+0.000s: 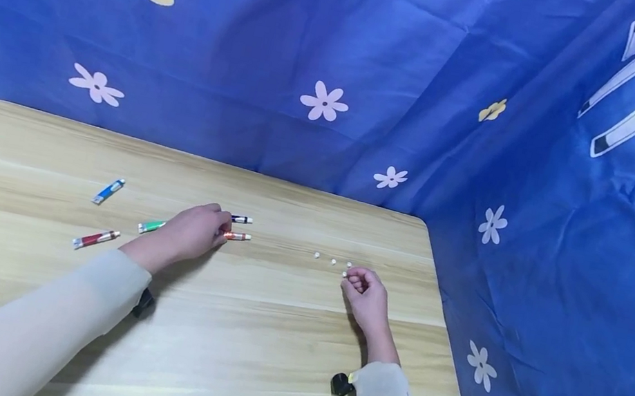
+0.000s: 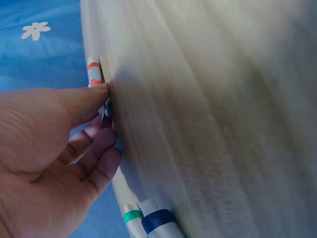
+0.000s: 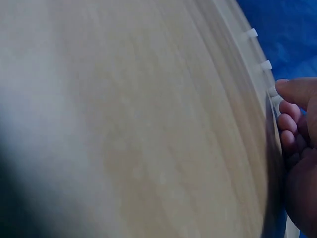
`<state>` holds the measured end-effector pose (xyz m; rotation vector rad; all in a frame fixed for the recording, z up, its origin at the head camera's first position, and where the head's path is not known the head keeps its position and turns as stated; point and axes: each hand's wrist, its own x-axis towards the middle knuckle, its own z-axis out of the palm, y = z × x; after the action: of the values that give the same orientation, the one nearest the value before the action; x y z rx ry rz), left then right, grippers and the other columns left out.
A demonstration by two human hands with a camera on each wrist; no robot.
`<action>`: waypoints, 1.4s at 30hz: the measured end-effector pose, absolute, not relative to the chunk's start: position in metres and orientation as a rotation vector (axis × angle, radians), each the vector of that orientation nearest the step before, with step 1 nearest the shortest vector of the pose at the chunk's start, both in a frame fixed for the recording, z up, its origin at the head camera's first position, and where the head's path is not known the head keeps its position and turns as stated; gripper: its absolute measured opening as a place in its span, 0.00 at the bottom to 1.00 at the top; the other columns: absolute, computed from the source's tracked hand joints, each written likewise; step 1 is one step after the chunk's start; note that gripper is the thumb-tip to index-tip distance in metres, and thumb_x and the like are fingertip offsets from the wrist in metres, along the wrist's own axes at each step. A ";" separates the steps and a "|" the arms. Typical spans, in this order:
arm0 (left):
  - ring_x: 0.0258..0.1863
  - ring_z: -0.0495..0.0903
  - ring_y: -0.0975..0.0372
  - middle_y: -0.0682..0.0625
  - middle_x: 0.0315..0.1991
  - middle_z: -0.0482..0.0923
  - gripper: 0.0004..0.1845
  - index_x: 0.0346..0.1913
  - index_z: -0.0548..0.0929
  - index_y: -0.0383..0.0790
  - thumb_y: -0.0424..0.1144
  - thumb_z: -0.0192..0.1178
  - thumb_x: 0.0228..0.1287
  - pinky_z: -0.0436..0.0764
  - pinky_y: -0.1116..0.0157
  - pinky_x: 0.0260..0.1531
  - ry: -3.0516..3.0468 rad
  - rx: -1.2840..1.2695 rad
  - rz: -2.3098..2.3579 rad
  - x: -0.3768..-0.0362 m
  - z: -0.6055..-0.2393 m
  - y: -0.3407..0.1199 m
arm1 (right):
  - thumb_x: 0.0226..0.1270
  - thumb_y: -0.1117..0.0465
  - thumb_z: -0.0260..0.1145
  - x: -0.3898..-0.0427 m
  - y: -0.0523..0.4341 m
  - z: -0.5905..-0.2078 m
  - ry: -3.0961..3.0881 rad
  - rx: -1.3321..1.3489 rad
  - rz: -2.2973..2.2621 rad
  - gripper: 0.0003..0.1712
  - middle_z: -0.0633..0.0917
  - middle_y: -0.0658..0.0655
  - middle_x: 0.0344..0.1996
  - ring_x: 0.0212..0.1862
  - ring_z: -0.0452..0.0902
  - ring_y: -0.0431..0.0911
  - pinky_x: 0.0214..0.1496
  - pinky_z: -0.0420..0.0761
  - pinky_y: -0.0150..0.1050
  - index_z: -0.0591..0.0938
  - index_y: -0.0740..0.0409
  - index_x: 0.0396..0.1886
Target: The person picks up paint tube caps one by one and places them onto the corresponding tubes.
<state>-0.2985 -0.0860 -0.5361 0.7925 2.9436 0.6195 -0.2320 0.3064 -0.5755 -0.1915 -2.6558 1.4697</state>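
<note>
My left hand [image 1: 195, 231] pinches a small orange paint tube [image 1: 238, 236] lying toward the right; in the left wrist view its orange-banded end [image 2: 94, 72] sticks out past the thumb. A dark tube [image 1: 242, 220] lies just behind it, partly hidden by the fingers. At the right, my right hand [image 1: 366, 299] pinches a tiny white cap [image 1: 344, 275] between thumb and forefinger, at or just above the table. Three similar caps lie near it: a left cap [image 1: 317, 255], a middle cap [image 1: 334, 262] and one close to the fingertips [image 1: 349, 264].
Left of my left hand lie a blue tube [image 1: 108, 191], a red tube [image 1: 96, 239] and a green tube [image 1: 151, 226], partly behind the wrist. The wooden table [image 1: 243, 340] meets a blue patterned curtain [image 1: 219, 69] at its back and right edges.
</note>
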 end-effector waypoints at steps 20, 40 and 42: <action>0.45 0.85 0.48 0.38 0.47 0.85 0.16 0.57 0.84 0.32 0.40 0.68 0.74 0.84 0.42 0.56 2.936 0.637 0.718 -0.282 -0.515 -0.097 | 0.68 0.67 0.77 -0.238 0.299 -0.577 -2.702 -0.291 1.337 0.10 0.86 0.55 0.41 0.40 0.80 0.40 0.42 0.79 0.24 0.91 0.58 0.48; 0.59 0.81 0.32 0.27 0.58 0.83 0.17 0.60 0.84 0.32 0.39 0.65 0.76 0.77 0.32 0.61 3.024 0.409 0.815 -0.220 -0.501 -0.154 | 0.69 0.65 0.78 -0.235 0.299 -0.578 -2.694 -0.282 1.234 0.07 0.86 0.54 0.40 0.39 0.79 0.40 0.41 0.78 0.24 0.93 0.55 0.45; 0.58 0.81 0.32 0.27 0.57 0.83 0.17 0.59 0.84 0.31 0.38 0.66 0.75 0.77 0.31 0.60 3.034 0.382 0.820 -0.215 -0.503 -0.158 | 0.69 0.65 0.78 -0.235 0.299 -0.578 -2.689 -0.285 1.239 0.07 0.86 0.54 0.40 0.39 0.79 0.39 0.41 0.78 0.24 0.93 0.55 0.45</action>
<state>-0.2146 -0.1576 -0.5026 0.3822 3.0335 0.8202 -0.2347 0.2992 -0.5779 -0.2852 -2.6890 1.2386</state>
